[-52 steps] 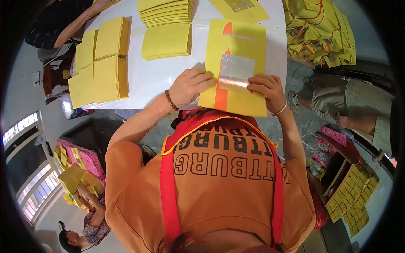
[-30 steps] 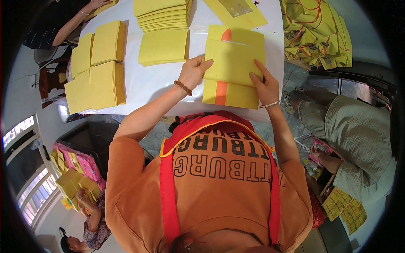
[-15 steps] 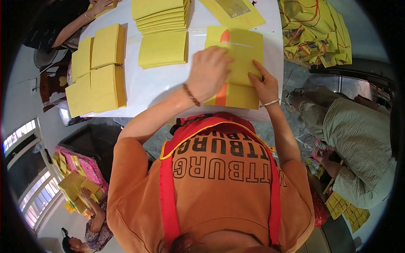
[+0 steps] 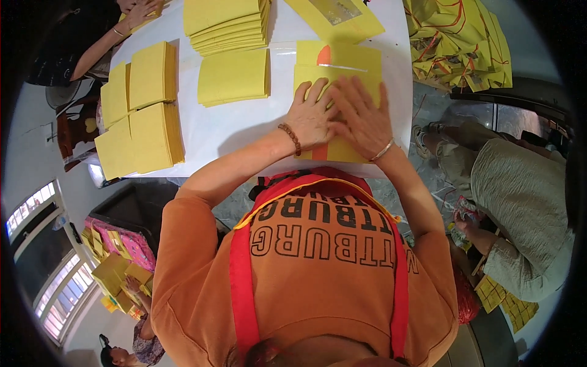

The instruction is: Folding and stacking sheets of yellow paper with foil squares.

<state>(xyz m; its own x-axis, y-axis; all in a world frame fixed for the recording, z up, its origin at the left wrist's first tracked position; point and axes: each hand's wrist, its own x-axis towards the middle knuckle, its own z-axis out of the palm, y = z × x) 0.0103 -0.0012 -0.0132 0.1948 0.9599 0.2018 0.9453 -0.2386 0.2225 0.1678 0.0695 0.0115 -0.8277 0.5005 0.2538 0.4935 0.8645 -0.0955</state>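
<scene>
— Where is the yellow paper (image 4: 354, 59)?
— It lies on the table (image 4: 211, 129), near the front edge, to the right of a low yellow pile (image 4: 233, 76). An orange strip (image 4: 324, 55) shows on it.
— And the hands?
— The left hand (image 4: 310, 119) and the right hand (image 4: 367, 122) rest upon it, close together, with fingers open and spread.
</scene>
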